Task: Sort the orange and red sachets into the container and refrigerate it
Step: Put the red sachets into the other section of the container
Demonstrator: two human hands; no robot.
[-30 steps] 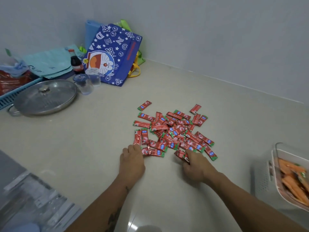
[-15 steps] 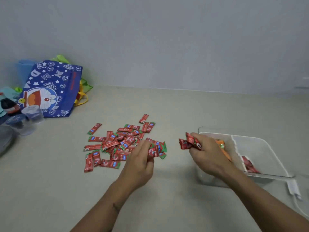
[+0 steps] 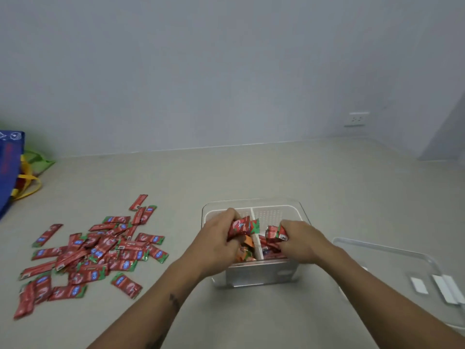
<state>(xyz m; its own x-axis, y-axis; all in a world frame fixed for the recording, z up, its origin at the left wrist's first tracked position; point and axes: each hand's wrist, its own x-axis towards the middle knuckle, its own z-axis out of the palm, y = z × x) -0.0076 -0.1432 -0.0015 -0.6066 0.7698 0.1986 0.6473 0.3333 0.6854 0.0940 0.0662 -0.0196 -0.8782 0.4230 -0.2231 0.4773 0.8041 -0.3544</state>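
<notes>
A clear plastic container point(image 3: 275, 275) with a white divider stands on the beige floor at centre. Orange sachets point(image 3: 246, 249) lie in its left compartment, red ones point(image 3: 270, 248) in its right. My left hand point(image 3: 217, 238) hovers over the container, shut on a bunch of red sachets point(image 3: 242, 226). Over the right compartment, my right hand point(image 3: 302, 241) grips another bunch of red sachets point(image 3: 275, 234). A loose pile of red sachets point(image 3: 93, 253) lies on the floor to the left.
The container's clear lid point(image 3: 402, 275) lies flat on the floor to the right. A blue printed bag point(image 3: 10, 167) with yellow handles sits at the far left by the wall. A wall socket point(image 3: 356, 119) is at the back right.
Both hands picked up red sachets from the pile and carried them right, over the container. The view turned right, so the pan and cups left the frame.
</notes>
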